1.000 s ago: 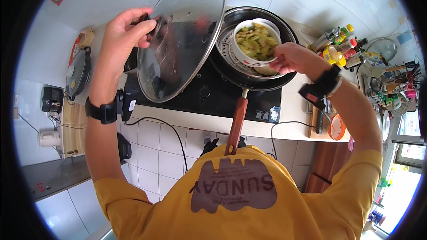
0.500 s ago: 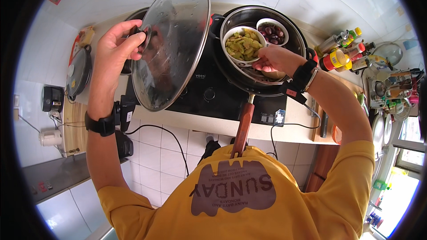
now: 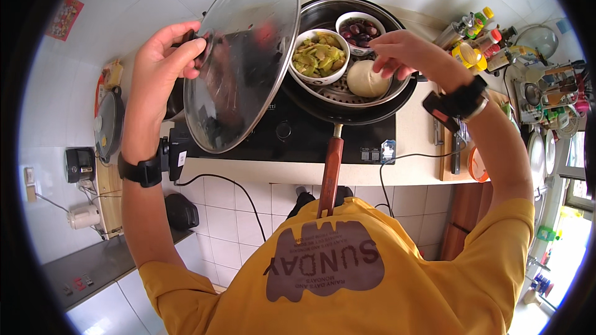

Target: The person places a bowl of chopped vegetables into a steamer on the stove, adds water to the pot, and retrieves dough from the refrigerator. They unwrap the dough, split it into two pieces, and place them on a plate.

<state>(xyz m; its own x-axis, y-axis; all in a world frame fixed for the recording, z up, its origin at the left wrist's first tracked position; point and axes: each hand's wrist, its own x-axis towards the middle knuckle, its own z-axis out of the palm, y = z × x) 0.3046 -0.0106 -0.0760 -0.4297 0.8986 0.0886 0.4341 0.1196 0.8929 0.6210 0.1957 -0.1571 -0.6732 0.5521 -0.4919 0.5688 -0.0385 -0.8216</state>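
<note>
Left hand (image 3: 162,62): raised over the left part of the stove, fingers curled tight around the knob of the glass lid (image 3: 242,62). The lid is held clear of the pan, tilted on edge, its inner face turned toward the person; its right rim overlaps the left edge of the pan in this view.

Right hand (image 3: 403,53): over the right rim of the pan, fingers bent and drawn together at the tips, just above the white bun. Whether the tips touch the bun or pinch anything cannot be told.

Pan (image 3: 357,108): dark, round, on the black stove top (image 3: 273,139); its reddish-brown handle (image 3: 329,177) points toward the person. A perforated steaming rack lies inside.

Contents of the pan, on the rack:
- white bowl of green vegetables (image 3: 320,56), left side, partly behind the lid's rim;
- small bowl of dark red fruit (image 3: 360,26), at the back;
- white bun (image 3: 366,79), front right, beside the green bowl.

Bench (image 3: 416,136): pale, carrying the stove; a cable runs off its front edge.

Bottles and jars (image 3: 475,40): clustered at the right end of the bench, well apart from the pan.

Black watch on the left wrist; black strap on the right wrist.
</note>
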